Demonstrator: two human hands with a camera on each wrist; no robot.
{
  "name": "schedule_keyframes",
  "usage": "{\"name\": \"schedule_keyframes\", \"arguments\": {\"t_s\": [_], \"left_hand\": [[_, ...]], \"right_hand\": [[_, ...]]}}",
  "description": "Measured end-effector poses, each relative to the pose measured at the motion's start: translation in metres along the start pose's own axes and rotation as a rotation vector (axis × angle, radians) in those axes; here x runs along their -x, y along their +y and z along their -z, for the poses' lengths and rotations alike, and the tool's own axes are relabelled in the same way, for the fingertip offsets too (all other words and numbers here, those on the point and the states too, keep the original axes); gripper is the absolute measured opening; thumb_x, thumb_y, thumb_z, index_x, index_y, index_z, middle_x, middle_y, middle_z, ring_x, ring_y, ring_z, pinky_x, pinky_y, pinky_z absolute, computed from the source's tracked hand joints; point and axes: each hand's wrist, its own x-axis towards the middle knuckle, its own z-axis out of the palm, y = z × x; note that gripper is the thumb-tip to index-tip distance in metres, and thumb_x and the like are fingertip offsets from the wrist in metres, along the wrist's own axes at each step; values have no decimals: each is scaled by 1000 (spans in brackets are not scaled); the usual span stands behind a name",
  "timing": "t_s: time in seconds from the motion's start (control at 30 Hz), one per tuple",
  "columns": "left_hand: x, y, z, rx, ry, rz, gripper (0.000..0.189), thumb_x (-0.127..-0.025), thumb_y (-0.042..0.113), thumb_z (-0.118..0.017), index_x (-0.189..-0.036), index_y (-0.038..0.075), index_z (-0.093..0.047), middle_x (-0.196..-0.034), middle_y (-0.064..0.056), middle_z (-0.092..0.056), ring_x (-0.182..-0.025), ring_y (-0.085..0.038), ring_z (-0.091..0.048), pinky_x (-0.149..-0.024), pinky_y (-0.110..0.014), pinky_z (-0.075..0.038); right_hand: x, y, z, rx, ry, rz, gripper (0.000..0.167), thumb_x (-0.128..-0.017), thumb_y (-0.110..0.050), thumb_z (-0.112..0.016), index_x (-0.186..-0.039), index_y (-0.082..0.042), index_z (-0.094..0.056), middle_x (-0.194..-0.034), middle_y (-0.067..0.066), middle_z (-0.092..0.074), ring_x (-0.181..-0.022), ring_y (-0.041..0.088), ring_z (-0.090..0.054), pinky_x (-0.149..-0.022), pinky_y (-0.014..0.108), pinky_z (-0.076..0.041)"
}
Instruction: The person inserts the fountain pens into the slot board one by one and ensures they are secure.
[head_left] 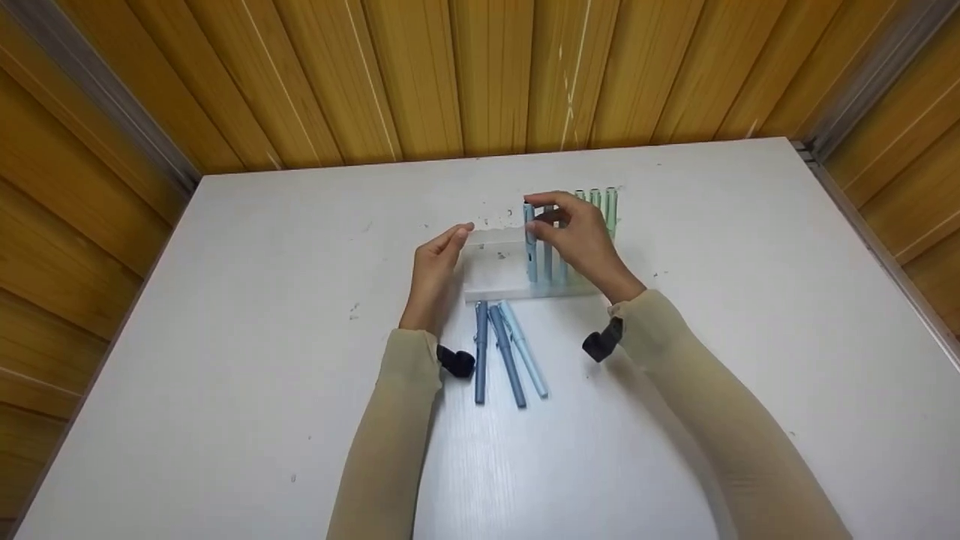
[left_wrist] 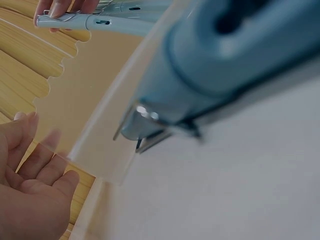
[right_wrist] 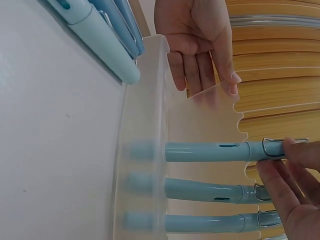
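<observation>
A: Where is the pen being handled?
B: Light blue pen [head_left: 531, 259], upright in the translucent rack [head_left: 491, 295], lower end inside the rack's base.
A: State of the hands?
B: Right hand [head_left: 587, 234] pinches that pen near its top, by the clip, above the rack's base. Left hand [head_left: 435, 261] pinches the upper left corner of the rack's back panel.
A: Other contents of the rack?
B: Further blue pens [head_left: 547, 259] stand just right of the held one; green pens [head_left: 611, 202] at the rack's right end.
A: On the desk [head_left: 262, 337]?
B: Two darker blue pens [head_left: 481, 367] and a pale blue pen [head_left: 531, 360] lie in front of the rack, clip ends towards it.
</observation>
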Motion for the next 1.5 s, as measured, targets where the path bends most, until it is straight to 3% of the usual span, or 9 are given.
{"name": "schedule_keyframes", "arguments": {"t_s": [0.33,0.5,0.83,1.27,1.5], "left_hand": [[0,4,1,-21,-5,-4,42,-95,44,-56,-127,18,-63,-137,3,-58,-134,-14,-46,-114,-32,-35],[0,2,2,-7,-19,-4,43,-95,45,-56,-128,19,-63,-138,3,-57,-135,-13,-45,-114,-32,-35],[2,3,0,25,-12,8,41,-93,46,-57,-124,20,-66,-136,5,-58,-134,-13,-45,-115,-33,-34],[2,2,0,9,-4,6,40,-94,45,-57,-124,21,-66,-136,4,-58,-134,-13,-46,-114,-33,-35],[2,2,0,-10,-1,-12,43,-94,46,-57,-126,18,-65,-136,2,-58,-134,-14,-47,-114,-33,-36]], "right_hand": [[-6,1,2,112,35,156,38,-86,-5,-71,-123,-10,-64,-119,6,-62,-101,18,-65,-92,31,-54],[-7,2,3,151,28,190,37,-86,-5,-70,-122,-7,-63,-116,7,-62,-101,17,-64,-90,28,-55],[-8,-2,8,344,15,306,36,-86,-7,-71,-121,-5,-64,-124,10,-60,-109,23,-56,-96,34,-52],[-14,1,12,430,-35,299,37,-88,-14,-70,-124,-8,-63,-126,6,-59,-119,20,-49,-103,32,-47],[-17,4,9,450,-17,314,37,-88,-16,-70,-125,-10,-63,-128,6,-60,-126,22,-46,-109,35,-42]]}}
